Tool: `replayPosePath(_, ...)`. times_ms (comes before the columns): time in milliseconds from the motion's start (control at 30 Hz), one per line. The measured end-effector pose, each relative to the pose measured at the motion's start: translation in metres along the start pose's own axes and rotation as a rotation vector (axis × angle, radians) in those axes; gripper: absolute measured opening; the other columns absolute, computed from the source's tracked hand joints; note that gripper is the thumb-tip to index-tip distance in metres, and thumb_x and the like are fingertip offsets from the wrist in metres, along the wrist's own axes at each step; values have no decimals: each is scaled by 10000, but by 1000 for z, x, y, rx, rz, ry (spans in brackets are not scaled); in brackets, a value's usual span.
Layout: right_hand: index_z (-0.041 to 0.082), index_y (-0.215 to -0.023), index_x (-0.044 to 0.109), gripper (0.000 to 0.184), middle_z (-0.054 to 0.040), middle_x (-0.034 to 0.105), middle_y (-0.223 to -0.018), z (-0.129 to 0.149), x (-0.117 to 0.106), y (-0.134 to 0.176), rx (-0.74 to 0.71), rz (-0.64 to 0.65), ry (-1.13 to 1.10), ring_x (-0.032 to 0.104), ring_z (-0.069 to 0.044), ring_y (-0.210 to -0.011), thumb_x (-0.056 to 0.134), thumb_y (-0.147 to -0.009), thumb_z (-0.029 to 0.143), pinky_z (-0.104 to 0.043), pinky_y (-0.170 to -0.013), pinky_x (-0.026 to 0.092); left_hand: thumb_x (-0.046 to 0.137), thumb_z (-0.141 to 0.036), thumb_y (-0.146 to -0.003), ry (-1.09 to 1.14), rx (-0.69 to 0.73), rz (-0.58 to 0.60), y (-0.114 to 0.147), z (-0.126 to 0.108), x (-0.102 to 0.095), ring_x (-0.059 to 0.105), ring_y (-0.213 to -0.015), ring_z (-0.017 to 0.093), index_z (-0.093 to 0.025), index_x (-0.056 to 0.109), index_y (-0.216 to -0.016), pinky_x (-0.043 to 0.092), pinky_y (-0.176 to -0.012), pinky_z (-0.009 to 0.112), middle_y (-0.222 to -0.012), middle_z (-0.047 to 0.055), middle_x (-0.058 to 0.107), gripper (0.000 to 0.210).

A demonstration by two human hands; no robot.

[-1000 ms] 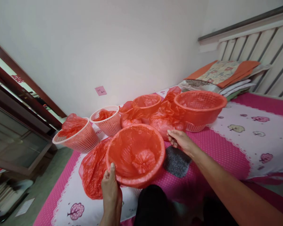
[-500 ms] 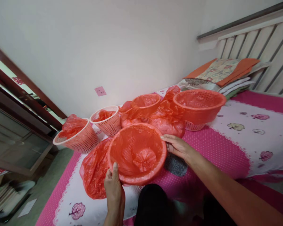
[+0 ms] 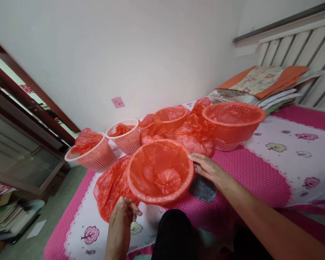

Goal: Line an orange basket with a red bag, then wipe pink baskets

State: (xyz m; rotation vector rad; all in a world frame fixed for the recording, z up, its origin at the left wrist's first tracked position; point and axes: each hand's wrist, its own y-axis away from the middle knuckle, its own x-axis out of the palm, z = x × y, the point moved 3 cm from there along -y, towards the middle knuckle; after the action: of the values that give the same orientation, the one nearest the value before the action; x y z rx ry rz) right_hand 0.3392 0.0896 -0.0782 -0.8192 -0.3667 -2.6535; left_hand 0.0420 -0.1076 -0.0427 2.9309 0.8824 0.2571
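A mesh wastebasket (image 3: pixel 161 202) lined with a red plastic bag (image 3: pixel 151 162) stands in front of me, its bag folded over the rim. My right hand (image 3: pixel 206 168) grips the rim on the right side, thumb on top. Below and left of the basket, my left hand (image 3: pixel 124 213) is off the rim, holding nothing, its fingers loosely curled and apart. Behind it lies a crumpled red plastic bag (image 3: pixel 109 187), beside the basket. A dark grey speckled object (image 3: pixel 204 189) rests on the bed, under my right wrist.
Two pink baskets (image 3: pixel 105 157) with red bags bunched inside stand at left. Lined baskets (image 3: pixel 234 124) and puffed red bags (image 3: pixel 196 139) sit behind. Folded cloths (image 3: pixel 268 81) are stacked by the headboard (image 3: pixel 300 61). The bed (image 3: pixel 260 173) meets the wall (image 3: pixel 151 50); books lie lower left.
My left hand has let go of the basket's rim and moved down and left. My right hand keeps its hold. The view has shifted slightly.
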Motion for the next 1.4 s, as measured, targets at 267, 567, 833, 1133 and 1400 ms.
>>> replayPosePath(267,208,-747,638,339,17,709,-764,0,2,5,-21,-18,29,654,-116,-688,927,-707,380,-264,-728,564,971,-333,-653,374,-270,134,8,16,32,755,-770,199,-164,746,-924,621,-676,280,-942,73,793,391)
replayPosePath(567,197,-718,621,424,45,581,-557,16,-7,5,-3,-134,153,489,-62,-440,776,-869,561,-175,-411,356,1023,-329,-550,382,-275,26,3,16,38,772,-741,194,-185,733,-972,617,-636,250,-904,17,799,532)
replayPosePath(833,172,-794,690,370,-46,705,-656,9,-7,23,172,37,155,667,-131,-548,715,-944,509,-223,-510,533,994,-412,-596,317,-164,38,4,14,44,766,-741,178,-187,728,-978,595,-658,247,-942,35,810,517)
replayPosePath(1133,205,-836,678,223,-20,751,-776,-8,3,19,84,29,18,687,-126,-633,860,-806,330,-269,-675,595,972,-377,-625,330,-99,30,3,14,46,723,-674,138,-172,728,-972,605,-694,266,-898,17,787,471)
replayPosePath(1400,208,-769,628,287,-5,735,-752,-7,6,21,63,3,18,667,-114,-602,883,-770,340,-255,-647,578,973,-564,-539,203,-186,9,16,12,36,772,-708,218,-149,693,-835,580,-633,262,-779,71,780,582)
